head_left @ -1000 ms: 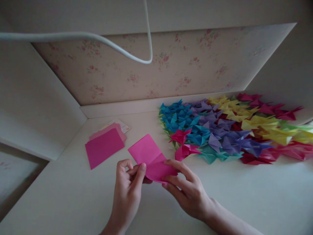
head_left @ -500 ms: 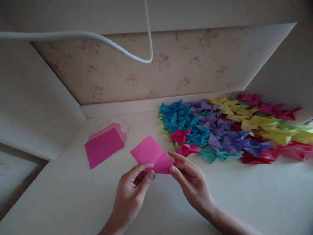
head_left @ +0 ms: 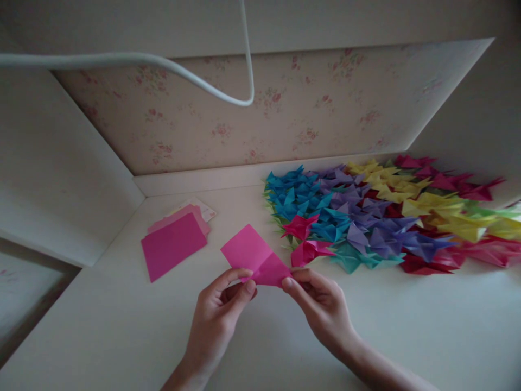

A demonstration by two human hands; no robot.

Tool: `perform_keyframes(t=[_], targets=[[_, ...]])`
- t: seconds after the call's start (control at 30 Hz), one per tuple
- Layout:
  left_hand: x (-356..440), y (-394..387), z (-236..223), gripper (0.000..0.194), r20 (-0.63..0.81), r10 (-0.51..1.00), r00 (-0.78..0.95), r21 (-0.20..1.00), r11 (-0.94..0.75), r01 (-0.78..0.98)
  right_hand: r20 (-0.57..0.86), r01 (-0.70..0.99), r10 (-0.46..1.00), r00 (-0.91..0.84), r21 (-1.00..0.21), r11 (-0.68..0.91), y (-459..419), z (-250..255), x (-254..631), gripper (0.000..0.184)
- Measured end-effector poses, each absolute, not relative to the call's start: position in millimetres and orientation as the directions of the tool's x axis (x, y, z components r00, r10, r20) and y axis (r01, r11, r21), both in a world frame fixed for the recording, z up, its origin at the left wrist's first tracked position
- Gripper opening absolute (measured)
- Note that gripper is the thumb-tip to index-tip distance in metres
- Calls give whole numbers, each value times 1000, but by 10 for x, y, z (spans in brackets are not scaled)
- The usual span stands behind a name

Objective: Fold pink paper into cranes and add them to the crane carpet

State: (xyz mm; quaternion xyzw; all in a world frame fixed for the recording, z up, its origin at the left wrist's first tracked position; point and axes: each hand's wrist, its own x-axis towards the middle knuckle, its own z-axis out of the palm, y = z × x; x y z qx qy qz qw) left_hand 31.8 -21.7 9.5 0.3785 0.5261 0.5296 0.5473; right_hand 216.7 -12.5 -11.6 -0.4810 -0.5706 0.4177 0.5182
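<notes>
I hold a creased pink paper sheet [head_left: 254, 256] just above the white desk [head_left: 122, 326]. My left hand [head_left: 222, 309] pinches its near left edge between thumb and forefinger. My right hand [head_left: 321, 304] pinches its near right corner, fingers curled. The sheet is partly folded, with a crease running across its middle. A stack of pink paper sheets [head_left: 173, 243] lies to the left of my hands.
A wide heap of folded paper cranes [head_left: 378, 217], blue, purple, yellow, red, green and pink, covers the desk at the right. A floral-papered wall panel [head_left: 264, 108] rises behind. A white cable [head_left: 195, 81] hangs across the top.
Both hands have moved along the pink sheet's near edge and now pinch it at its corners. The sheet has turned a little and sits slightly farther from me.
</notes>
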Motion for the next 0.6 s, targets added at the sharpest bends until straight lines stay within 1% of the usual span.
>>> perform_keyframes(t=[0.13, 0.2, 0.33, 0.4, 0.5, 0.6], targets=[[309, -218, 73, 22, -143, 981, -128, 980, 122, -157, 173, 103, 985, 23, -980, 170, -122, -100, 2167, 23], [305, -212, 55, 23, -146, 981, -130, 979, 124, -163, 158, 102, 987, 31, -983, 154, -128, -106, 2168, 24], [325, -200, 53, 29, -135, 982, -133, 968, 102, -228, 126, 96, 991, 32, -988, 123, -141, -130, 2170, 26], [344, -197, 73, 35, -122, 983, -135, 965, 86, -246, 108, 87, 994, 30, -991, 105, -143, -144, 2171, 25], [366, -195, 101, 47, -119, 981, -150, 968, 82, -235, 88, 38, 996, 29, -995, 87, -133, -157, 2165, 23], [368, -193, 99, 52, -128, 980, -151, 975, 97, -199, 67, -43, 997, 34, -997, 69, -114, -152, 2143, 22]])
